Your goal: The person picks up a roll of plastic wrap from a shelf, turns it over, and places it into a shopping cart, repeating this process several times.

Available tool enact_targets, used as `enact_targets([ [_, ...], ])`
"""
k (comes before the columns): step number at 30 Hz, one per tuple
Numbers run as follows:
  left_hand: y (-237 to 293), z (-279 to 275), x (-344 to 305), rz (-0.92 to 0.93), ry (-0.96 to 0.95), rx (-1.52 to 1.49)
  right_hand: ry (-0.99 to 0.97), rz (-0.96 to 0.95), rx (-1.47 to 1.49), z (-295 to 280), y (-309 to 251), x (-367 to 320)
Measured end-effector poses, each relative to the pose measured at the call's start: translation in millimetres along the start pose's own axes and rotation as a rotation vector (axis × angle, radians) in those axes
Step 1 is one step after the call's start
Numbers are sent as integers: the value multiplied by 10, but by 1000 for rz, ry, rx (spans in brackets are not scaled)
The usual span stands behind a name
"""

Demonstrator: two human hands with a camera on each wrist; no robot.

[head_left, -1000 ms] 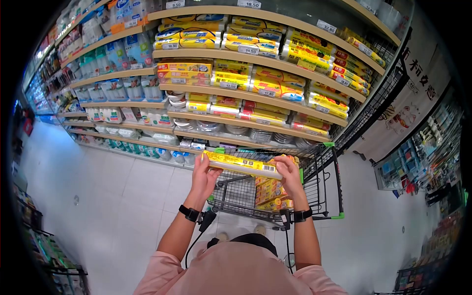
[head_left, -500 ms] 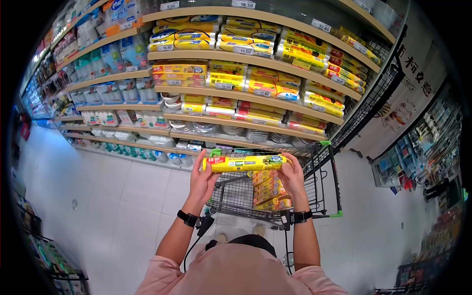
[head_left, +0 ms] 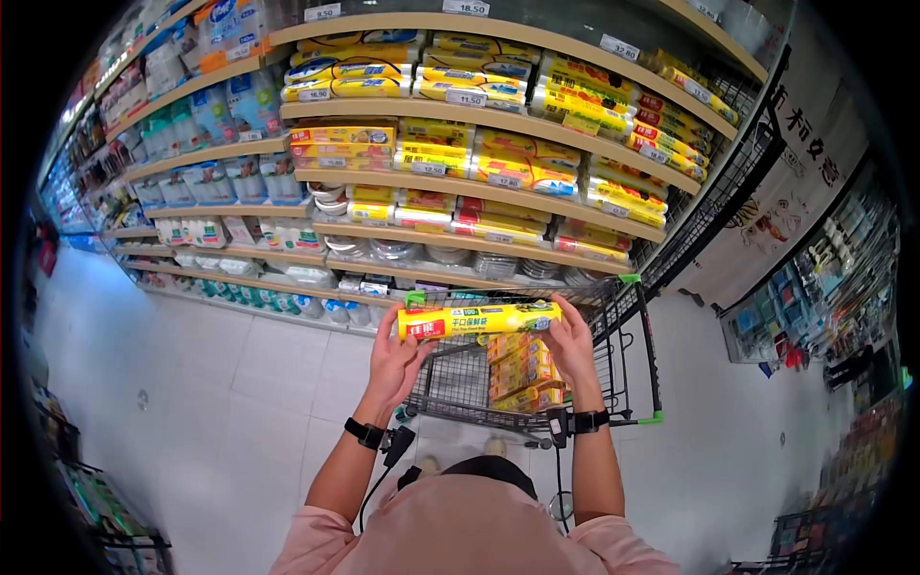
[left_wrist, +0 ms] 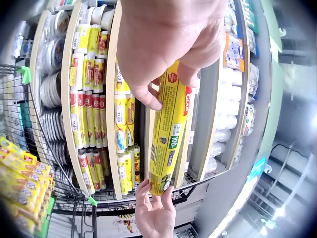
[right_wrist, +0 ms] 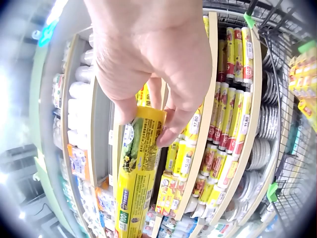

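A yellow roll of food storage bags (head_left: pixel 479 320), with a red brand patch and a green "100" mark, lies level between my two hands in the head view. My left hand (head_left: pixel 390 359) grips its left end, thumb in front and fingers behind. At the other end my right hand (head_left: pixel 572 347) pinches the roll between thumb and fingers. The left wrist view shows the roll (left_wrist: pixel 169 131) running from the near left hand (left_wrist: pixel 171 44) down to the far right hand (left_wrist: pixel 155 210). In the right wrist view the right hand (right_wrist: pixel 153 64) holds the roll's top end.
Below the roll stands a black wire shopping cart (head_left: pixel 450 376) with green corners, and yellow boxes (head_left: pixel 522 372) are stacked in it. Shelves (head_left: pixel 402 177) of yellow rolls, plates and other packs rise in front. A printed banner (head_left: pixel 776 192) hangs at the right.
The roll has been turned about its long axis, from its barcode side to its brand-label front. Both hands keep their grip on its ends. The view has shifted slightly.
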State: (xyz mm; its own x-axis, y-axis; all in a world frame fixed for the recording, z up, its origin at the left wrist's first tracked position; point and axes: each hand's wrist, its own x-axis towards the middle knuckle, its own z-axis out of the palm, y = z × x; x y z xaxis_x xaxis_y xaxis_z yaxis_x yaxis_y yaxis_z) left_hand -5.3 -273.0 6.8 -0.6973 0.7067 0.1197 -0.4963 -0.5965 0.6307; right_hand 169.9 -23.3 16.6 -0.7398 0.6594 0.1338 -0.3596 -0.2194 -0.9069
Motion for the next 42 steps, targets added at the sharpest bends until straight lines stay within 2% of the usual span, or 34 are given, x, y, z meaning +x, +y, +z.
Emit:
enact_targets([
  [2, -69, -17, -53, -61, -17, 44, 6, 116, -28, -187, -3, 7],
  [4, -138, -53, -70, -144, -27, 128, 27, 156, -65, -362, -27, -72],
  [7, -416, -294, -102, -345, 103, 310, 141, 214, -184, -681, 67, -234],
  [11, -653, -595, -213, -409, 366, 305, 283, 319, -302, -1126, 322, -389],
  [16, -628, -777, -312, -423, 607, 223, 487, 403, -449, -1572, 799, -442],
  [19, -657, -767, -329, -415, 670, 258, 481, 478, -638, -1805, 1137, -358],
  [20, -680, -759, -307, -420, 674, 252, 458, 517, -795, -1850, 1267, -292],
  [23, -739, -747, -345, -430, 696, 234, 263, 563, -908, -2102, 1824, -43],
  [24, -778, -712, -354, -437, 703, 228, 290, 592, -913, -2057, 1917, 39],
  [27, -869, -614, -387, -447, 725, 214, 162, 480, -1179, -1903, 2020, 302],
  [28, -892, -590, -398, -446, 739, 217, 182, 361, -1194, -1951, 2228, 357],
  [30, -933, -559, -431, -441, 751, 221, 186, 404, -1150, -2044, 2521, 515],
  [32, -986, -533, -469, -432, 752, 219, 111, 455, -1089, -1931, 2361, 706],
  [35, -1020, -360, -461, -380, 840, 166, 82, 326, -1285, -2164, 2990, 961],
  [39, -1048, -329, -421, -374, 918, 75, 87, 508, -1281, -2152, 3049, 1354],
  [42, -1128, -256, -350, -406, 961, 84, 171, 530, -1245, -2154, 3068, 1585],
])
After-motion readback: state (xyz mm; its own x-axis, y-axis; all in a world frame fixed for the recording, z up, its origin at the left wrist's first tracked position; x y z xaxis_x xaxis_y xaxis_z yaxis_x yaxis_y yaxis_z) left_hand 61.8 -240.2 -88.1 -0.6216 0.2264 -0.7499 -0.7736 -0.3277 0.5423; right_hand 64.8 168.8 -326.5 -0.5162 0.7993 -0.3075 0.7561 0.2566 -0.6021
